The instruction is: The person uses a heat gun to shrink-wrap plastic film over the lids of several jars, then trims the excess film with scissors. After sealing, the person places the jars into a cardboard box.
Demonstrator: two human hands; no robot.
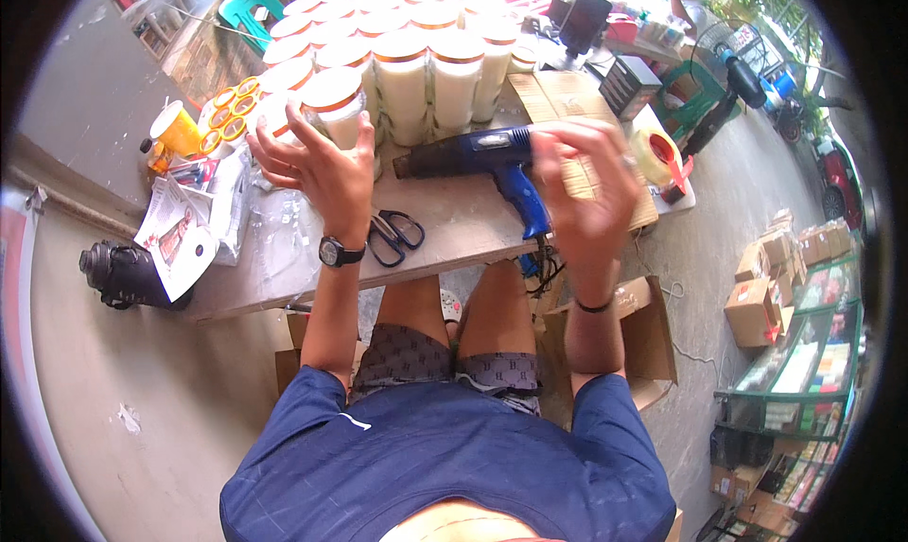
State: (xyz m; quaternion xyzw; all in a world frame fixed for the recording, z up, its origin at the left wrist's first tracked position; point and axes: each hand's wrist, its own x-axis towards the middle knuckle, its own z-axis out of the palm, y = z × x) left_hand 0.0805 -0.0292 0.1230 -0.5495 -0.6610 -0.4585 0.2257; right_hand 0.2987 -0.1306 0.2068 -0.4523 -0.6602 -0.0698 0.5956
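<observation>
My left hand (322, 168), with a black watch on its wrist, is raised over the near table edge with fingers spread. Its fingertips are close to a white jar with a copper-coloured rim (333, 116); whether they touch it I cannot tell. My right hand (591, 187) hovers right of a blue and black heat gun (473, 156), smeared by motion, so its fingers are unclear. The heat gun lies on its side, nozzle to the left, grip toward me. Black-handled scissors (392, 236) rest just right of my left wrist.
Many similar white jars (402, 78) crowd the back. At left are yellow rings (230, 112), a yellow cup (176, 126), papers (175, 230) and a black bottle (132, 275). To the right are flat cardboard (586, 178), a tape roll (654, 154) and, below, an open carton (653, 343).
</observation>
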